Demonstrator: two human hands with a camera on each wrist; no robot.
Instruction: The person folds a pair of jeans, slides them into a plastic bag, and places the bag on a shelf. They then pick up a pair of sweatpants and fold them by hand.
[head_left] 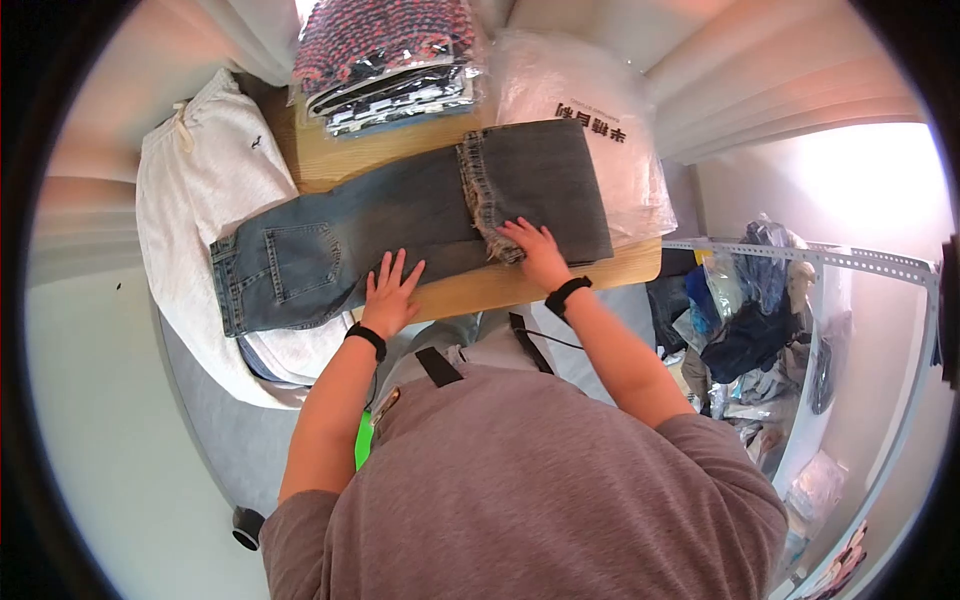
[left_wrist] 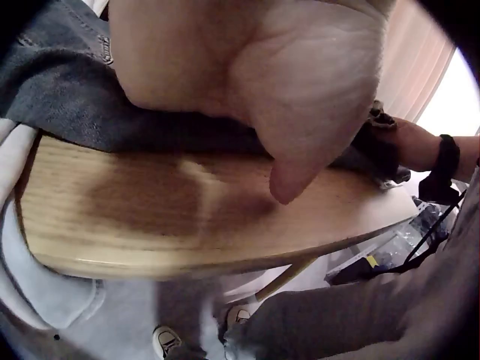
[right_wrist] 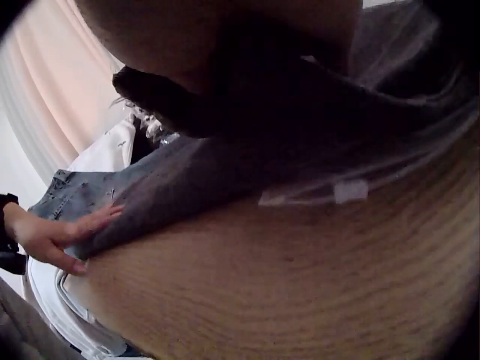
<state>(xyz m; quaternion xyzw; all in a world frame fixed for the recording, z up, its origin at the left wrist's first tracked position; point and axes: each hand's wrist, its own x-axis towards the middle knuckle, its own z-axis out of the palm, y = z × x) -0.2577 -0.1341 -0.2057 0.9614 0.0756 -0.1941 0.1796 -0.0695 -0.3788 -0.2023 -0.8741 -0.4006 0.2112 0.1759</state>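
Observation:
A pair of blue-grey jeans (head_left: 400,205) lies folded lengthwise across a wooden table (head_left: 460,293), waistband at the left. Its lower leg is turned back, so the frayed hem (head_left: 478,185) lies on top at the right. My left hand (head_left: 392,295), fingers spread, rests on the jeans' near edge; in the left wrist view its thumb extends over the bare wood. With fingers extended, my right hand (head_left: 540,253) touches the near end of the frayed hem. The right wrist view shows that hand dark and close up, its fingers mostly hidden.
Light grey sweatpants (head_left: 200,170) hang over the table's left side, partly under the jeans. Behind are a bagged stack of folded knitwear (head_left: 385,60) and clear printed plastic bags (head_left: 570,85). At right, a metal rack (head_left: 840,258) stands near piled bagged clothes (head_left: 750,330).

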